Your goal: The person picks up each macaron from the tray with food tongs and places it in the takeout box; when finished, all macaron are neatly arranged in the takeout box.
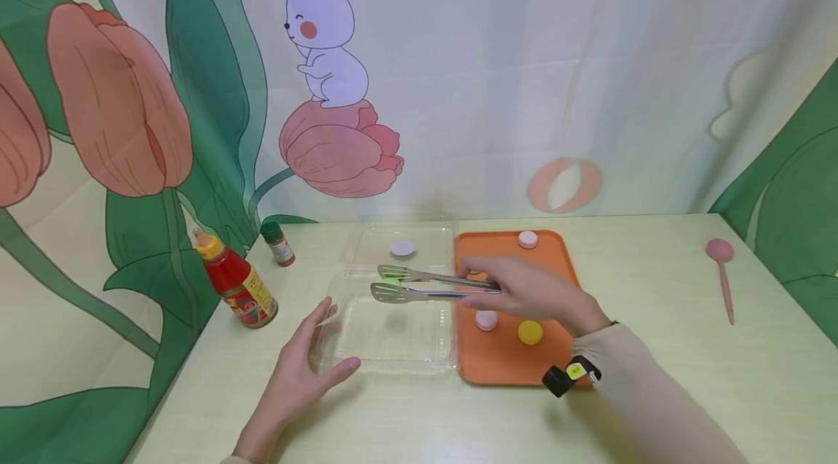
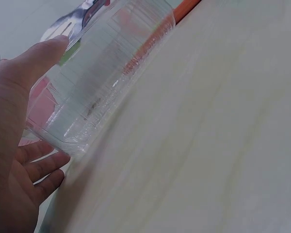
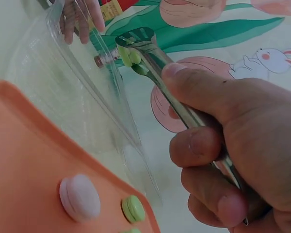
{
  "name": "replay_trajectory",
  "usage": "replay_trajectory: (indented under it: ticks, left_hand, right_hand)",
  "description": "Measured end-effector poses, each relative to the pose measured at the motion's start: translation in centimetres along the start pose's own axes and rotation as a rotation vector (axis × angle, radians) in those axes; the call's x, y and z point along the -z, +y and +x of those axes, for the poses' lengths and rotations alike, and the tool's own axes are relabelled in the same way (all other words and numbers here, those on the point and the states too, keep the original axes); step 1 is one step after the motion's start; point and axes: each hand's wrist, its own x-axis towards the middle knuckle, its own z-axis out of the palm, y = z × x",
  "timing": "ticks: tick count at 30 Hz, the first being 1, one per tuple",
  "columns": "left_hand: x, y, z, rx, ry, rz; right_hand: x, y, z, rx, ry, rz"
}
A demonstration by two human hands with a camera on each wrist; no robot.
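My right hand (image 1: 524, 293) grips metal tongs (image 3: 179, 104) with its fingers curled round the arms. Between the tong tips a green macaron (image 3: 129, 56) is held above a clear plastic container (image 1: 393, 333). At the left side of this container, my left hand (image 1: 304, 366) has its thumb and fingers spread; whether it touches the wall I cannot tell. The container's lid part (image 1: 432, 242) lies folded back, with a pale lavender round piece (image 1: 402, 249) on it. Right of it is an orange tray (image 1: 511, 369) bearing a yellow macaron (image 1: 530, 332) and a pink macaron (image 1: 487, 320).
A red sauce bottle (image 1: 245, 289) with a yellow cap stands at left, near a small green-capped spice jar (image 1: 278, 244). Far right lies a pink spoon (image 1: 721, 260). Another pink macaron (image 1: 527, 239) sits at the tray's far end. A printed curtain (image 1: 471, 86) hangs behind the table.
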Motion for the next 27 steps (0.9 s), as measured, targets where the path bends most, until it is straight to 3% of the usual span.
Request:
replay_trajectory:
  ticks: [9, 13, 19, 27]
  left_hand:
    - [0.1, -0.3, 0.0, -0.011, 0.0, -0.015]
    - [0.1, -0.3, 0.0, -0.015, 0.0, -0.022]
    - [0.0, -0.1, 0.0, -0.007, -0.005, -0.026]
    - [0.1, -0.1, 0.0, -0.003, -0.006, -0.039]
  right_hand:
    - [-1.1, -1.5, 3.4, 0.039, -0.078, -0.088]
    - [-1.6, -2.1, 4.6, 0.02, -0.113, -0.133]
    - [-2.4, -2.7, 5.6, -0.032, -0.16, -0.189]
    - [-3.1, -3.1, 6.3, -0.01, -0.163, -0.226]
